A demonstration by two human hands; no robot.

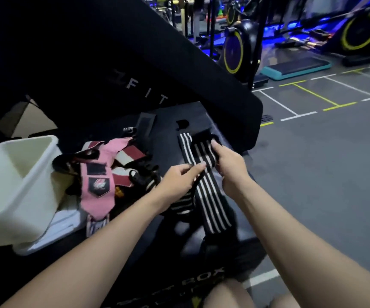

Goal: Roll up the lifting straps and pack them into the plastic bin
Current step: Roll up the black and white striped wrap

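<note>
A black strap with white stripes lies lengthwise on the black soft box. My right hand grips its folded far end, fingers curled over the fabric. My left hand pinches the strap's left edge beside it. A second striped strap lies under my left wrist. A pink strap with a dark logo patch and a maroon-and-white strap lie in a heap to the left. The white plastic bin stands tilted at the far left, its inside showing nothing.
A black velcro strap lies at the back of the box. A large black padded panel leans behind it. Grey gym floor with painted lines spreads to the right, with exercise bikes and a teal step platform beyond.
</note>
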